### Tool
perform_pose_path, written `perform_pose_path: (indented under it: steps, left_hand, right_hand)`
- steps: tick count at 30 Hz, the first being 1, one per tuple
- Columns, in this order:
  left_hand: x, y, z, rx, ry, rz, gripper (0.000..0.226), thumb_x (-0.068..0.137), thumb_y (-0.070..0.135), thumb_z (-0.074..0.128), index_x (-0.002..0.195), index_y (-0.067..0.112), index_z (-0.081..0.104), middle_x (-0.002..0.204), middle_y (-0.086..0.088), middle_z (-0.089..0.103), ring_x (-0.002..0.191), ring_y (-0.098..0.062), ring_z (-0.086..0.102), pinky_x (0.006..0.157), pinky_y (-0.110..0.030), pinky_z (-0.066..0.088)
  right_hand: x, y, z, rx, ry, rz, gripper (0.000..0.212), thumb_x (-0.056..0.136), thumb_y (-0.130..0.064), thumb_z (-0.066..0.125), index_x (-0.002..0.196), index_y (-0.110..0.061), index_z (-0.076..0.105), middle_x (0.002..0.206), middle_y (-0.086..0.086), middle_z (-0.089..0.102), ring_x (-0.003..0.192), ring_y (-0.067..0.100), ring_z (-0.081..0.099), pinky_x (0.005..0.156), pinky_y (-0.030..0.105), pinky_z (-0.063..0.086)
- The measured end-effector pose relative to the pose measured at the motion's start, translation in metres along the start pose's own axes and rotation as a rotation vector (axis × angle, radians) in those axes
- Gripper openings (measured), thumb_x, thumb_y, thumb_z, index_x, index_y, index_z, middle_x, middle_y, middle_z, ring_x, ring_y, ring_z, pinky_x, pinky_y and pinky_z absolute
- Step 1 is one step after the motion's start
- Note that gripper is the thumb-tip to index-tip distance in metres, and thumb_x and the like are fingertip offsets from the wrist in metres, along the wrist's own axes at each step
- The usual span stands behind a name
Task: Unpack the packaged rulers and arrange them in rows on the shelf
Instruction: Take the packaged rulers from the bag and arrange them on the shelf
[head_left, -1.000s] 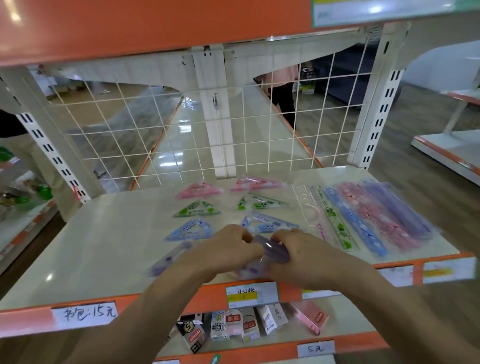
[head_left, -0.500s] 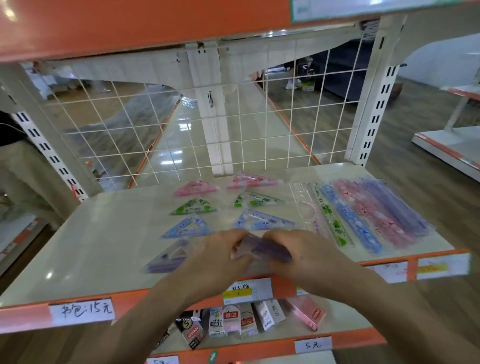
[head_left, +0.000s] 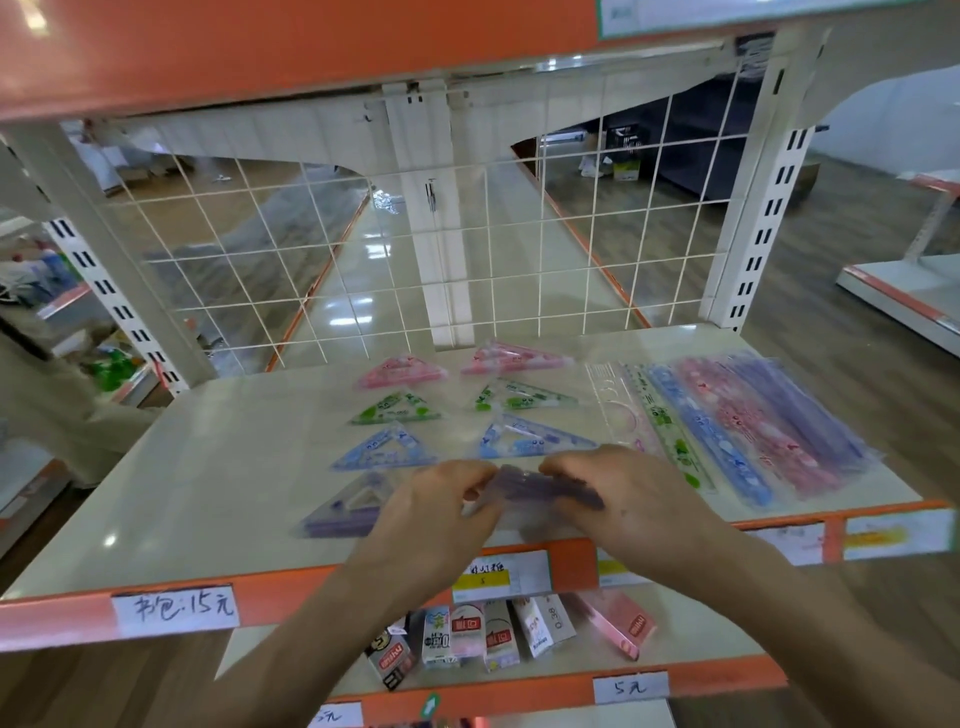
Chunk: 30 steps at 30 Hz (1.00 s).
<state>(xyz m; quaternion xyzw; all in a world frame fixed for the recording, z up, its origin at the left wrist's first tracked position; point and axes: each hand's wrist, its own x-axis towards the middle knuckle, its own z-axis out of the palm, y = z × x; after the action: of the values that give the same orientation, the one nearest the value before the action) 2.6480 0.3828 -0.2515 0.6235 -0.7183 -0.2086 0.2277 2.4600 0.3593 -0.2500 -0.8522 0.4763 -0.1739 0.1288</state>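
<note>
I am looking down at the cream shelf (head_left: 208, 493), where both hands are meeting just over its front edge, near the middle. The left hand (head_left: 434, 501) is pinching the left end of a purple ruler pack (head_left: 543, 491) with curled fingers. The right hand (head_left: 631, 501) is curling round the pack's right end, so the pack is sitting roughly level between them (blur is hiding the fingertips, and I cannot tell whether the pack is touching the surface). Just left of the left hand, a purple triangle (head_left: 345, 512) is lying flat near the front edge. Behind it, blue triangles (head_left: 384, 449), green triangles (head_left: 397, 408) and pink triangles (head_left: 400, 373) are lying in two columns, with the pink pair nearest the wire grid (head_left: 363, 270) at the back edge. Along the right edge, long rulers (head_left: 743, 431) in clear sleeves are lying side by side and overlapping, running from the back toward the front right corner.
</note>
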Motion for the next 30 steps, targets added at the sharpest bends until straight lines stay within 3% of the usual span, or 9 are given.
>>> perform_pose_path:
  steps: [3,5,8,10,15,18,24,28,30]
  left_hand:
    - [-0.002,0.000,0.011,0.001,0.082,0.042,0.033,0.099,0.022,0.044,0.131,0.026,0.053,0.096,0.003,0.065,0.079,-0.011,0.058,0.072,-0.020,0.044]
    - [-0.009,0.005,0.023,-0.047,0.112,0.061,0.044,0.099,0.015,0.041,0.142,0.024,0.038,0.086,0.000,0.055,0.073,-0.016,0.050,0.066,-0.022,0.038]
    - [-0.018,0.013,0.039,-0.238,0.100,0.025,0.057,0.098,0.013,0.039,0.149,0.026,0.017,0.114,0.006,0.052,0.105,-0.014,0.053,0.091,-0.030,0.043]
    - [-0.018,0.019,0.046,-0.295,0.139,-0.006,0.058,0.098,0.012,0.039,0.149,0.026,0.015,0.132,0.005,0.047,0.122,-0.010,0.045,0.104,-0.029,0.037]
    - [-0.015,0.021,0.039,-0.303,0.231,-0.002,0.048,0.100,0.013,0.038,0.145,0.027,0.031,0.132,0.011,0.046,0.113,-0.005,0.049,0.085,-0.001,0.033]
    - [-0.010,0.015,0.033,-0.258,0.190,-0.046,0.038,0.099,0.014,0.042,0.135,0.025,0.048,0.123,0.007,0.060,0.104,-0.020,0.061,0.074,-0.008,0.041]
    - [-0.015,0.009,0.026,-0.183,0.217,0.043,0.028,0.096,0.012,0.051,0.119,0.023,0.062,0.096,0.020,0.062,0.090,0.009,0.054,0.070,0.000,0.036]
    - [0.000,0.008,0.011,-0.212,0.105,0.019,0.019,0.095,0.017,0.052,0.104,0.027,0.066,0.088,0.004,0.070,0.075,-0.008,0.063,0.067,-0.020,0.050]
    - [0.012,0.011,-0.002,-0.343,0.095,-0.040,0.017,0.093,0.017,0.054,0.094,0.025,0.069,0.083,-0.002,0.071,0.060,-0.008,0.060,0.056,-0.019,0.047]
  right_hand:
    - [0.000,0.000,0.001,-0.030,0.027,-0.005,0.025,0.096,-0.029,0.047,0.118,-0.032,0.057,0.090,-0.011,0.055,0.084,0.008,0.045,0.057,0.012,0.026]
    - [0.000,-0.004,0.005,-0.037,0.051,-0.013,0.026,0.096,-0.029,0.047,0.120,-0.031,0.056,0.097,-0.010,0.060,0.091,0.010,0.052,0.061,0.015,0.030]
    - [-0.006,-0.005,0.013,-0.053,0.071,-0.021,0.029,0.096,-0.028,0.046,0.124,-0.027,0.052,0.113,-0.007,0.064,0.103,0.016,0.057,0.082,0.027,0.041]
    - [-0.007,-0.003,0.017,-0.066,0.090,-0.008,0.028,0.096,-0.025,0.046,0.123,-0.027,0.053,0.111,-0.006,0.066,0.101,0.017,0.059,0.084,0.031,0.045]
    - [-0.005,0.000,0.016,-0.111,0.175,0.006,0.026,0.070,-0.018,0.061,0.095,-0.021,0.067,0.078,-0.008,0.071,0.066,0.015,0.067,0.054,0.026,0.049]
    - [-0.005,0.000,0.018,-0.064,0.113,0.014,0.030,0.078,-0.020,0.054,0.106,-0.023,0.064,0.090,-0.007,0.072,0.078,0.019,0.067,0.064,0.027,0.045]
    - [-0.005,0.002,0.018,-0.014,0.110,-0.009,0.034,0.084,-0.030,0.041,0.113,-0.027,0.059,0.098,-0.009,0.069,0.089,0.018,0.063,0.068,0.026,0.038]
    - [0.003,0.003,0.003,0.104,0.049,0.034,0.028,0.091,-0.025,0.055,0.118,-0.029,0.058,0.106,-0.007,0.067,0.097,0.014,0.061,0.078,0.029,0.044]
    - [0.008,0.002,-0.009,0.178,0.103,0.023,0.034,0.089,-0.024,0.061,0.122,-0.028,0.056,0.111,-0.009,0.066,0.100,0.013,0.061,0.086,0.030,0.046]
